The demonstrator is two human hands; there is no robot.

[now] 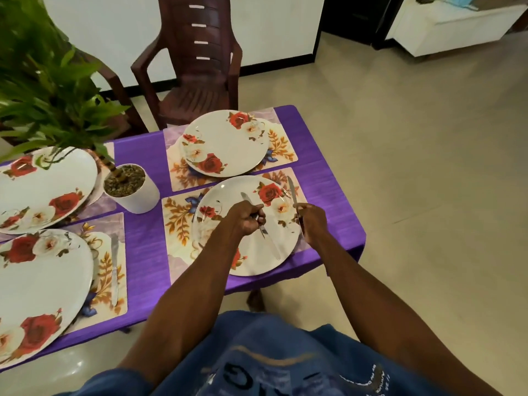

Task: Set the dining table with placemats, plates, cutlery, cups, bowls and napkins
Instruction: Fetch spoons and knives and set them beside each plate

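Centrally, two bare hands are hovering over the nearest white round plate with red roses (251, 252), which is lying on a floral rectangular placemat (180, 224) at the right end of the purple-covered table (143, 247). The left hand (245, 220) is curling around several steel table knives (268, 238), their long axes running diagonally from upper left to lower right across the plate; how many it is gripping is hard to make out. The right hand (313, 221) is pinching a single steel knife (292, 192) near the plate's right rim, its visible end pointing up and away from the person and its lower part showing below the fingers. Another steel knife (114, 270) is lying lengthwise on the lower-left placemat (108, 281), just beside a partly cut-off rose plate (43, 287).
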